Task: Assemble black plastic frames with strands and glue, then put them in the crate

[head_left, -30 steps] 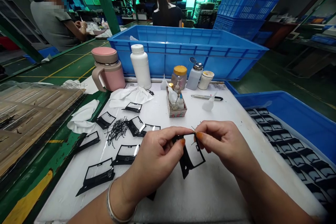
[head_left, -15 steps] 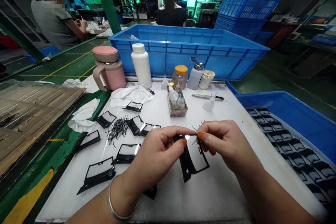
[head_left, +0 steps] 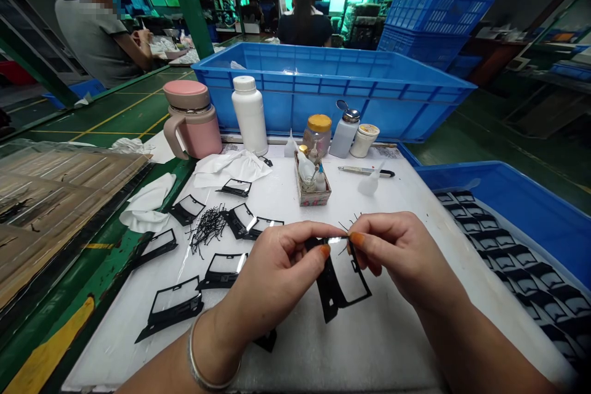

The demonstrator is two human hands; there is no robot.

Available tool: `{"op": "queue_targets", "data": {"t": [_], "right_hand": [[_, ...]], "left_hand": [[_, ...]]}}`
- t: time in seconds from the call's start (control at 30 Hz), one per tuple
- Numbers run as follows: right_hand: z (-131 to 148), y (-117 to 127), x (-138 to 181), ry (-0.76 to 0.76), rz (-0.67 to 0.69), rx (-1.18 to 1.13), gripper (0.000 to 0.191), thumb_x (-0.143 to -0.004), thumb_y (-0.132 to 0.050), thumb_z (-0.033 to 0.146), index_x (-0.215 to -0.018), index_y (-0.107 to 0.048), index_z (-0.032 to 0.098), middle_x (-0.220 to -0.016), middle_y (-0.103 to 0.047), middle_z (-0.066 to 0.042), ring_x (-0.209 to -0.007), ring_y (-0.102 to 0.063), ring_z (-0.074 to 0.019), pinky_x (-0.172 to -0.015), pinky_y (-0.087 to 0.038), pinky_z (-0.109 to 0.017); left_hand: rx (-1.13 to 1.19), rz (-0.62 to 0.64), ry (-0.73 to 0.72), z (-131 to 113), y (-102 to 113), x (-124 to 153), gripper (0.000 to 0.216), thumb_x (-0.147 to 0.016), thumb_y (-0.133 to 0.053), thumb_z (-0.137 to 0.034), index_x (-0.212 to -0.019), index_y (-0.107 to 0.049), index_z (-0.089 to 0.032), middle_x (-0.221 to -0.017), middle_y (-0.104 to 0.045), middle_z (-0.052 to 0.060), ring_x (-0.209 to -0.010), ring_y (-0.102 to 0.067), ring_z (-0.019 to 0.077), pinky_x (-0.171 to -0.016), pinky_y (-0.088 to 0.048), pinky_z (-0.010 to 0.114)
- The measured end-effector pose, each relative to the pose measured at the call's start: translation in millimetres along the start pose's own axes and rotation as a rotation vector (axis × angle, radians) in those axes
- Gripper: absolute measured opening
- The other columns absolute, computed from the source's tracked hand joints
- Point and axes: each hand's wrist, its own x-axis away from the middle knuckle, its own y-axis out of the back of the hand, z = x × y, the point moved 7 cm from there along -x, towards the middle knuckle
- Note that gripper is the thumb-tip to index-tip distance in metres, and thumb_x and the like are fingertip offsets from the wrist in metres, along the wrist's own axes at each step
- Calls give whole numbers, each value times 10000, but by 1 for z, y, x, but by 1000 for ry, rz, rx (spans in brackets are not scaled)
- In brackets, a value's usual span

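My left hand [head_left: 277,277] and my right hand [head_left: 397,252] meet above the white table [head_left: 369,345]. Between them hangs a black plastic frame [head_left: 339,280] with a clear window. The left thumb and forefinger pinch its top left corner. The right fingertips pinch its top edge, where a thin black pin seems to lie. A pile of thin black pins [head_left: 206,229] lies to the left, with several more black frames [head_left: 175,306] scattered around it.
A small box of glue bottles [head_left: 311,184], a pink mug [head_left: 191,120], a white bottle [head_left: 249,114], jars and a pen [head_left: 364,170] stand behind. A blue tray of frames [head_left: 508,246] sits right, a big blue crate [head_left: 332,92] behind. Two people work beyond.
The frame has tilted slightly, its lower end swinging right. Both hands stay pinched at its top edge, almost in place.
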Motion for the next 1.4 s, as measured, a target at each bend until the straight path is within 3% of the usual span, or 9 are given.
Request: {"op": "queue_targets", "data": {"t": [0.37, 0.53, 0.63, 0.8, 0.93, 1.03, 1.4], "right_hand": [[1, -1, 0, 12, 2, -14, 223, -828, -581, 180, -611, -633, 173, -519, -574, 44, -465, -477, -50, -444, -371, -155], [1, -1, 1, 18, 2, -18, 225, -836, -586, 192, -618, -636, 173, -524, -576, 43, -469, -482, -52, -444, -376, -156], [1, -1, 1, 17, 6, -24, 227, -839, -584, 189, -618, -631, 171, -526, -575, 43, -471, -484, -53, -450, -382, -159], [0, -1, 0, 21, 8, -30, 245, -854, -580, 199, -615, -625, 166, -534, -573, 37, -475, -484, -58, -456, -385, -169], [-1, 0, 0, 18, 13, -41, 242, -855, -580, 202, -621, -623, 162, -544, -577, 25, -479, -487, -69, -458, -384, -185], [-1, -1, 0, 10, 22, -51, 230, -852, -574, 183, -629, -621, 162, -553, -579, 23, -485, -488, -72, -464, -382, -188], [0, -2, 1, 21, 36, -58, 238, -868, -581, 201, -636, -623, 165, -562, -579, 24, -497, -491, -72, -468, -389, -185]], "left_hand": [[-47, -14, -20, -1, 1, 2, 289, -881, -529, -149, -1098, -710, -208, -488, -421, -67, -417, -342, 46, -409, -260, 159], [-137, -38, -38, 0, 3, 3, 291, -889, -527, -192, -1115, -703, -241, -757, -646, 10, -585, -468, 89, -502, -331, 190], [-174, -50, -58, 0, 3, 4, 296, -889, -523, -202, -1121, -701, -249, -868, -685, 33, -692, -543, 124, -555, -370, 206], [-204, -69, -72, -1, 3, 5, 292, -883, -523, -219, -1114, -701, -222, -776, -650, 28, -610, -487, 112, -528, -341, 221], [-194, -79, -41, 1, 4, 5, 313, -883, -537, -239, -1165, -669, -208, -590, -477, -29, -512, -343, 91, -475, -265, 222], [-169, -62, -10, 3, 4, 5, 327, -894, -534, -240, -1201, -640, -205, -562, -387, -48, -506, -306, 88, -470, -245, 218], [-121, -39, 21, 5, 3, 4, 322, -916, -531, -281, -1220, -618, -220, -613, -442, -35, -534, -331, 89, -493, -264, 217]]}}
